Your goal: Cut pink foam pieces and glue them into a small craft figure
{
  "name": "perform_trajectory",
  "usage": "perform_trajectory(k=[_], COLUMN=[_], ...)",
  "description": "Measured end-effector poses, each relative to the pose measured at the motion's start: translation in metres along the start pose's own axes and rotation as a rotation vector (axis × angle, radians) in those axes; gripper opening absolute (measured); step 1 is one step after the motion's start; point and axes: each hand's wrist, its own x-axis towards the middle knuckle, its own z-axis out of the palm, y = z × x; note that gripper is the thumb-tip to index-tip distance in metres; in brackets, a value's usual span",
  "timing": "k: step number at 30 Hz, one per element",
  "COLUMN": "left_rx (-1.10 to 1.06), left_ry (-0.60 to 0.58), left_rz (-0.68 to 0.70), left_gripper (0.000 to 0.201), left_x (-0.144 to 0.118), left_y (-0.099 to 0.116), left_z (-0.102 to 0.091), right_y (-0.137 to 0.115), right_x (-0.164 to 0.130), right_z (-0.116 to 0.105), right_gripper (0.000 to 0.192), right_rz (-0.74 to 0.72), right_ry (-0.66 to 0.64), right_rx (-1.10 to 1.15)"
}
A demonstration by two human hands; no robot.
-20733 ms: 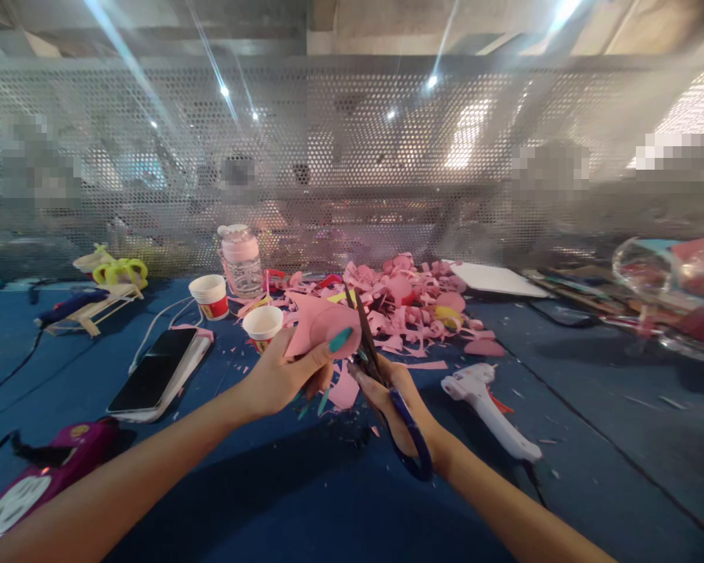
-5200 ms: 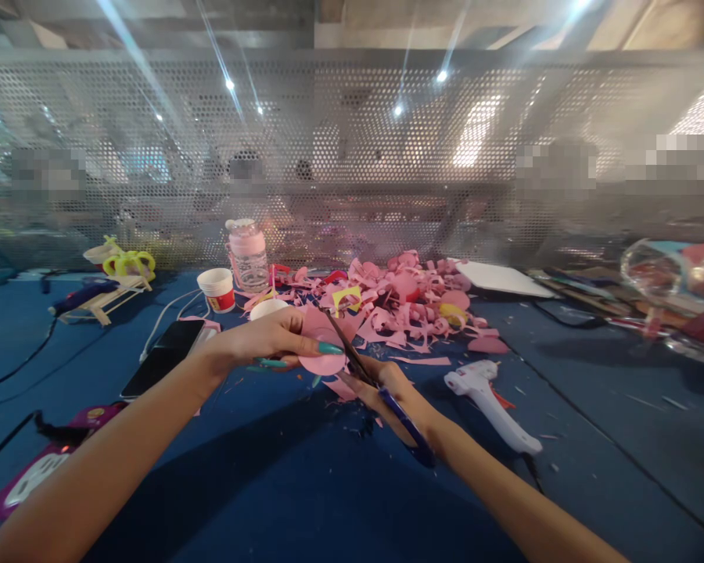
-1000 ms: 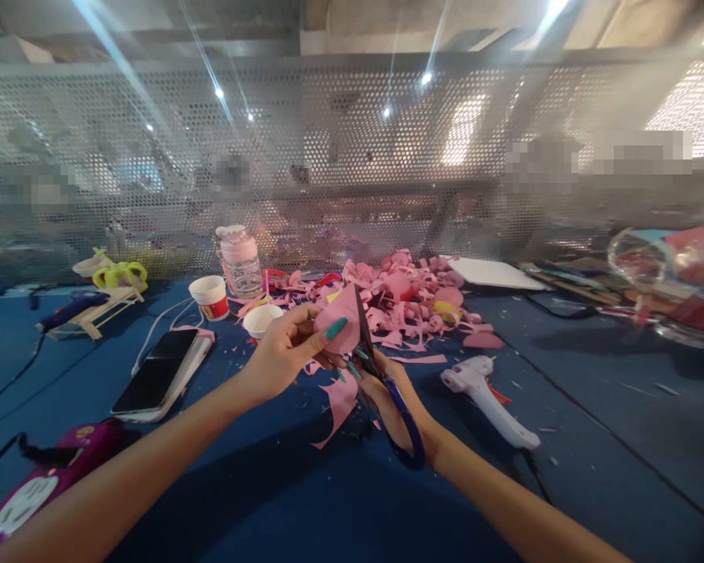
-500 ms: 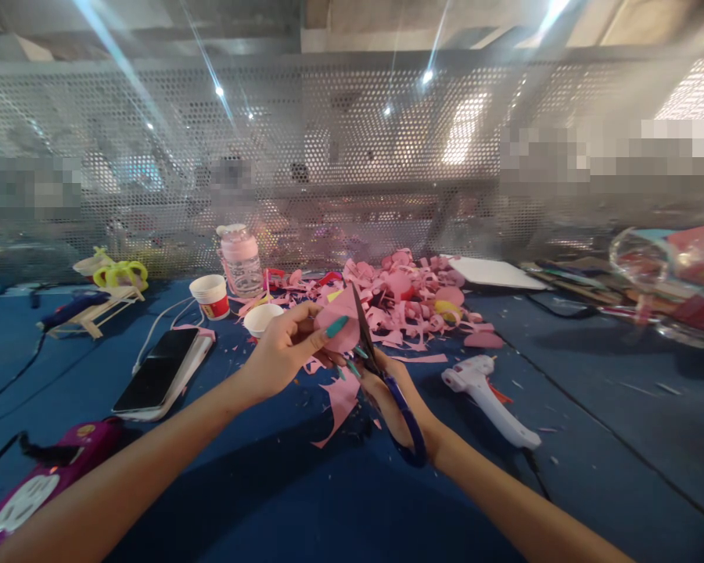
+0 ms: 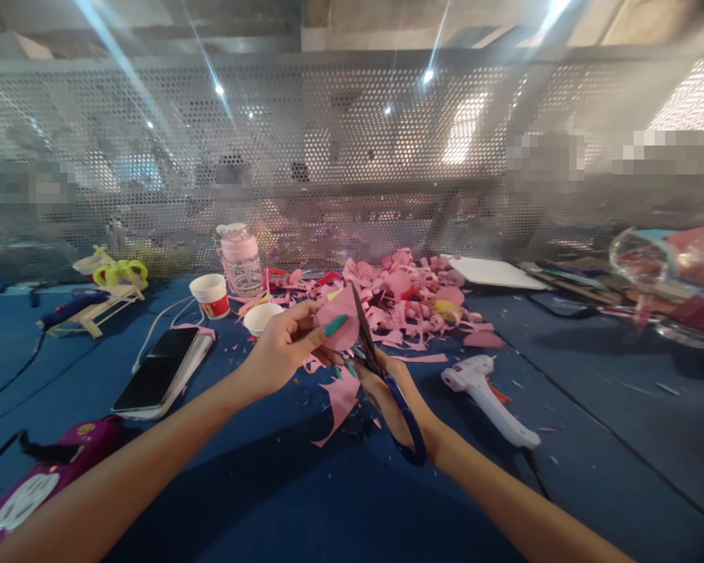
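Between thumb and fingers, my left hand (image 5: 285, 344) pinches a piece of pink paper (image 5: 339, 319) with a rounded lower edge and a pointed top. My right hand (image 5: 396, 391) is closed round the blue handles of a pair of scissors (image 5: 407, 418). The dark blades point up and lie along the right edge of the paper. Below the hands lies a curved pink offcut (image 5: 340, 403) on the blue table. A large heap of pink paper scraps (image 5: 399, 289) spreads behind them.
To the right lies a white glue gun (image 5: 486, 395). A phone (image 5: 161, 371), a paper cup (image 5: 210, 295), a white bowl (image 5: 262, 317) and a pink-topped bottle (image 5: 239, 258) stand left. A purple power strip (image 5: 64, 469) sits front left. A perforated metal screen (image 5: 352, 156) rises behind.
Almost nothing differs. Both hands, the pink paper and the scissors stay in nearly the same place.
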Motion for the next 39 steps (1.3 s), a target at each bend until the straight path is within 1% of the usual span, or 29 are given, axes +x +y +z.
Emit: perform_trajectory(k=[9,15,21,25,32,39], left_rx=[-0.006,-0.002,0.034,0.044,0.08,0.07], left_ry=[-0.007,-0.018,-0.083,-0.119,-0.112,-0.108], left_rz=[-0.008,-0.01,-0.032,-0.045,-0.072,-0.076], left_gripper=[0.03,0.032,0.027,0.029,0.029,0.033], left_x=[0.0001,0.0014,0.0031,0.0037,0.0036,0.0041], left_y=[0.0014,0.0011,0.005,0.0065,0.0075,0.0092], left_z=[-0.0004,-0.0035,-0.0055,-0.0069,-0.0084,-0.0082], right_y=[-0.0046,-0.0049,0.0012,0.0008,-0.0019,-0.0052], right_x=[-0.0019,-0.0007,-0.0001,-0.0009,-0.0007,-0.0004], right_z=[-0.0004,-0.0016,-0.0007,-0.0003,-0.0015,-0.001], right_gripper=[0.028,0.028,0.024,0.022,0.023,0.025], right_rz=[0.019,0.022,0.028,0.032,0.063,0.027], right_ry=[0.027,0.01,-0.042,-0.065,-0.081,-0.025], right_rx=[-0.032,-0.06,-0.021,0.029,0.009,-0.027])
